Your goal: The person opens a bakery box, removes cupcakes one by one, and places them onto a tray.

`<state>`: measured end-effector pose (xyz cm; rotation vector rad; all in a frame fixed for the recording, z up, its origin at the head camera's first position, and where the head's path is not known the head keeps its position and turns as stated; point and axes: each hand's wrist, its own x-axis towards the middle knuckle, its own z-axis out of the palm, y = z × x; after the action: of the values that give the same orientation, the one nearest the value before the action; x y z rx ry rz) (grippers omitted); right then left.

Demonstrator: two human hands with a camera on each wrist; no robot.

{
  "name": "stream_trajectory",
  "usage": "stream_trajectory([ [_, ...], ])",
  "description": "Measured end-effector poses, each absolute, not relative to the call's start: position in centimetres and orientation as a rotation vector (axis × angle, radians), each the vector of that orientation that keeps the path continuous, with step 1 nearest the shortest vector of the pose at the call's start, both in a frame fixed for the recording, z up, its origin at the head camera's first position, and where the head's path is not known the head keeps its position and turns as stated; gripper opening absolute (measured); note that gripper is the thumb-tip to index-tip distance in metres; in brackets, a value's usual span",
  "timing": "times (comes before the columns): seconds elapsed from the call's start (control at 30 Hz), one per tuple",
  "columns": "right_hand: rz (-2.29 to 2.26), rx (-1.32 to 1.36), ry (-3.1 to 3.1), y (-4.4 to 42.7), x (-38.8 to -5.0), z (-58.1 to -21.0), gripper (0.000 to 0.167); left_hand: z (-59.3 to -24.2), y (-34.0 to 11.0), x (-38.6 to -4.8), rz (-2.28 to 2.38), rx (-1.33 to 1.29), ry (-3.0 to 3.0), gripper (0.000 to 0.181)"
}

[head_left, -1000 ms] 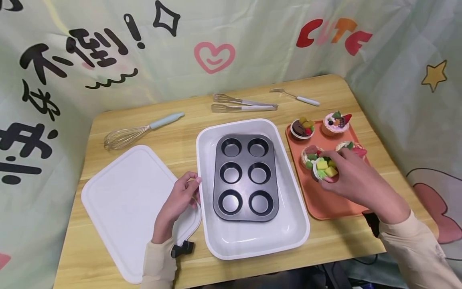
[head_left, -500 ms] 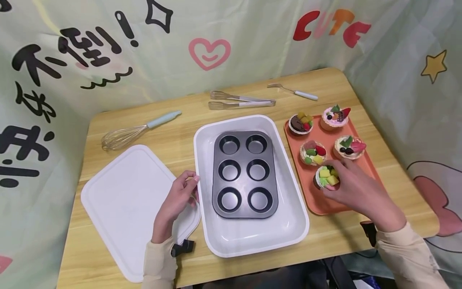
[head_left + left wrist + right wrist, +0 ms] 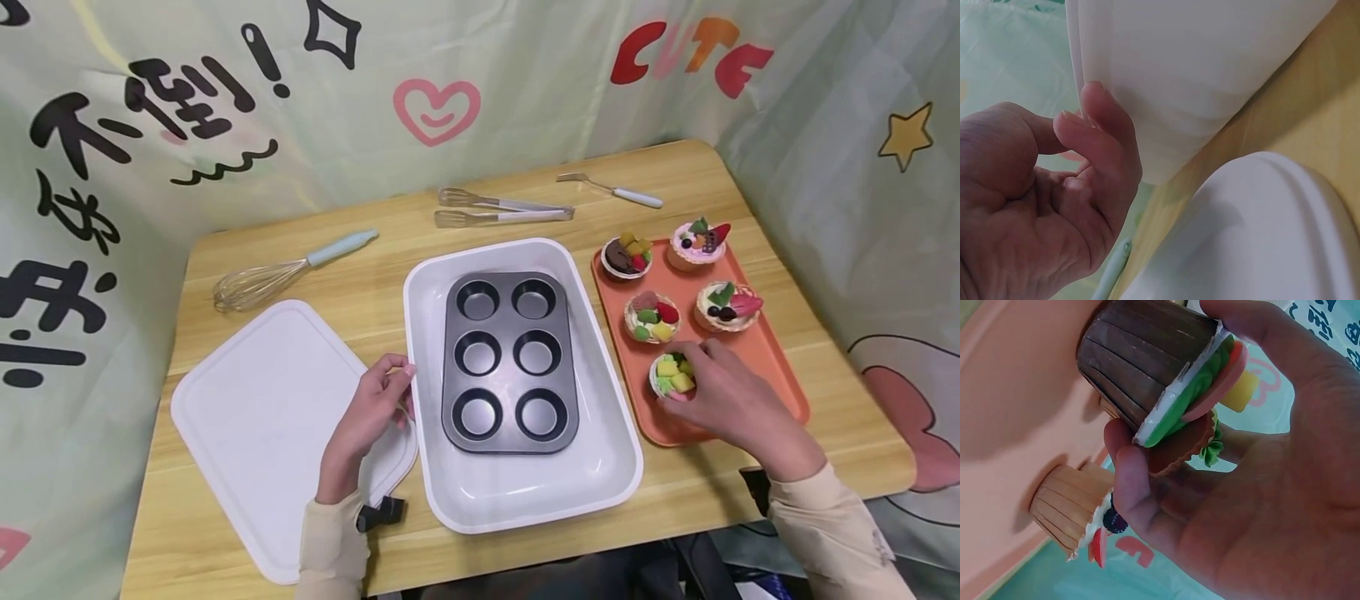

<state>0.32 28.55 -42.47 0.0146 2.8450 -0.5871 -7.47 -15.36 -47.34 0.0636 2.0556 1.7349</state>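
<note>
My right hand [image 3: 726,390] grips a cupcake [image 3: 1141,356] by its upper edge, thumb on one side and fingers on the other. It has a brown pleated cup, green cream and yellow cubes. The cupcake is at the near part of the orange tray [image 3: 772,375]; whether its base touches the tray is unclear. Just behind it sits a fruit tart [image 3: 651,318], and a strawberry-topped tart [image 3: 726,307] stands to the right. My left hand [image 3: 372,406] pinches the left rim of a white basin [image 3: 525,500]. Inside that basin lies a dark muffin pan [image 3: 510,371] with bare cups.
A chocolate cupcake [image 3: 626,256] and a pink-cream tart [image 3: 697,244] stand at the tray's far end. Along the back lie a whisk [image 3: 288,273], tongs [image 3: 504,210] and a fork [image 3: 611,190]. A white lid-like board [image 3: 277,433] lies left of the basin.
My right hand has brought the cupcake toward the near end of the tray, so the fruit tart behind it shows fully. The left hand has stayed at the basin rim.
</note>
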Motion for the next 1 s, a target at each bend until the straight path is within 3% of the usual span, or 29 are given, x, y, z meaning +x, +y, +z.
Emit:
stream_trajectory([
  [0.53,-0.589,-0.002,2.817,28.2,-0.6,-43.0,0.068,-47.2,-15.6,-7.0,1.726,0.044,2.088,0.024],
  [0.73,-0.548,-0.028,2.768,28.4,-1.2,-43.0,0.078,-47.2,-15.5,-6.8,1.691,0.064,2.142,0.022],
  [1.0,-0.438,0.019,2.689,30.2,0.7,-41.3,0.097,-46.2,-13.9,-7.8,1.531,0.146,2.272,0.028],
])
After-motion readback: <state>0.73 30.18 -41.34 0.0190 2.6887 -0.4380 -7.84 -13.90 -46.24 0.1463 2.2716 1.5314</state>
